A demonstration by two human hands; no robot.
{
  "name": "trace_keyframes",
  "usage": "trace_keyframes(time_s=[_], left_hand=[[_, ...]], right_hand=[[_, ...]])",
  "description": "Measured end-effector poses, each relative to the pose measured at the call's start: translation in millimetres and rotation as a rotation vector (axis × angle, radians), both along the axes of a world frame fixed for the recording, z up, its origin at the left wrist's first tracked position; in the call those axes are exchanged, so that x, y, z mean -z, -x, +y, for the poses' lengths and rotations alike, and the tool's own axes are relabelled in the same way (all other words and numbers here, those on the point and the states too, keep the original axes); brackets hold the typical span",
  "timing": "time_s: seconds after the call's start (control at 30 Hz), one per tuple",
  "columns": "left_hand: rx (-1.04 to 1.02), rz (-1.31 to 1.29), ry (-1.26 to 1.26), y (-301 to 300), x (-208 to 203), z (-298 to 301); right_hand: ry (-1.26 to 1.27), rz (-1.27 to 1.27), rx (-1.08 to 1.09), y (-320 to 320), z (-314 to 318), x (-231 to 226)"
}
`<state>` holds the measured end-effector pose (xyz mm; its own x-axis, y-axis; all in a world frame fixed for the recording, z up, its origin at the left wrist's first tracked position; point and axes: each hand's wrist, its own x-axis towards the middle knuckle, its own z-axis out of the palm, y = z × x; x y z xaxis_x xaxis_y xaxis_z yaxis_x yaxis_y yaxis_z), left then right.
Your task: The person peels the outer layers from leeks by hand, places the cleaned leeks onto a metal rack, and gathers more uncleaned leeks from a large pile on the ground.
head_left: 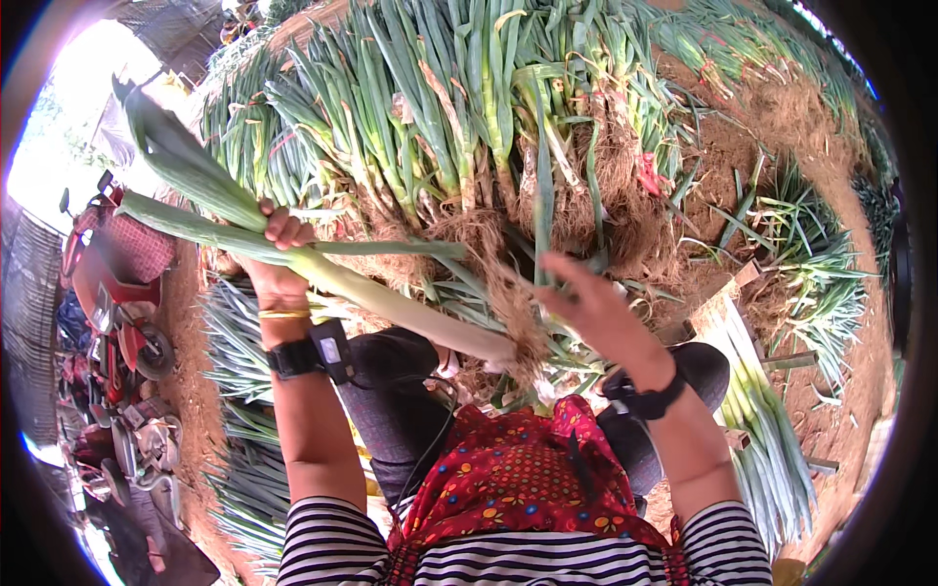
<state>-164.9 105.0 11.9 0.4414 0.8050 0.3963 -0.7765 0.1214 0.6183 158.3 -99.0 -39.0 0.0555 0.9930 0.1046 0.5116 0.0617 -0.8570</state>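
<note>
My left hand is wrapped round a large leek, gripping it where the green leaves fork from the pale stem. Its leaves point to the upper left, and the white stem slants down to the right. Brown stringy roots hang at the stem's lower end, above my lap. Just right of those roots, my right hand has its fingers stretched and apart, slightly blurred, with nothing visible in them. Behind the held leek, a loose green leaf reaches to the right.
A dense row of rooted leeks stands ahead. Cleaned leeks lie at my right in a wooden frame, and more leek tops at my left. Red motorbikes are parked far left. A red patterned apron covers my lap.
</note>
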Motion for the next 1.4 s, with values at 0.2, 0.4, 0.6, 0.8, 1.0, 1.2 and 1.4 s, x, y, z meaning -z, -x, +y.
trace_keyframes(time_s=[0.2, 0.4, 0.6, 0.8, 1.0, 1.2, 1.4], left_hand=[[0.178, -0.076, -0.038, -67.5, -10.7, -43.5], [0.248, -0.127, -0.074, -89.2, -10.4, -60.5], [0.239, -0.163, -0.078, -93.7, 6.6, -65.4], [0.371, -0.125, -0.199, -80.4, 13.1, -49.1], [0.299, -0.221, -0.103, -49.4, -0.3, -37.0], [0.28, -0.267, 0.077, -8.0, 9.1, -13.2], [0.249, -0.325, 0.303, 27.0, 20.2, -1.4]], right_hand=[[0.296, 0.217, -0.478, 85.8, 39.6, -31.5], [0.203, 0.78, -0.4, 98.6, 43.4, -26.4], [0.27, 0.826, -0.307, 99.4, 39.8, -9.6], [0.185, 1.407, 0.271, 87.3, 57.1, 30.2], [0.144, 0.734, -0.052, 35.6, 34.3, 48.9], [0.121, 0.153, -0.406, 12.2, -2.7, 50.3], [0.316, 0.023, -0.485, -13.8, -37.1, 9.3]])
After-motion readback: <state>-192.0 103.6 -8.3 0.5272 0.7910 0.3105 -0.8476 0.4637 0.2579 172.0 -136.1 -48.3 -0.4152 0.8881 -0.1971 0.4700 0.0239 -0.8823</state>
